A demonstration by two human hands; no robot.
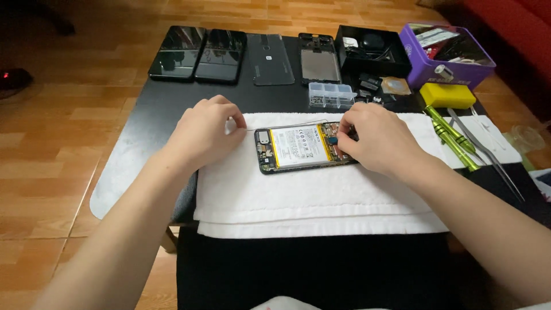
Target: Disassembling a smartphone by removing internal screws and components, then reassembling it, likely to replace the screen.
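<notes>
At the far edge of my black table (155, 109) lie two dark phones (198, 53) side by side, then a black back cover (270, 59) and a bare phone frame (319, 59). Just nearer me sits a clear compartment box (329, 95). To my right I see an open black box (372, 50), a purple tin (447, 54), a yellow block (446, 95), two green screwdrivers (453, 135) and metal tweezers (488, 154). Wooden floor (57, 143) surrounds it.

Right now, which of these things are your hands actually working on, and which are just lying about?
In hand:
opened phone
white towel
left hand
right hand

Lying about:
two black phones
back cover
clear parts box
purple tin
green screwdrivers
tweezers
</notes>
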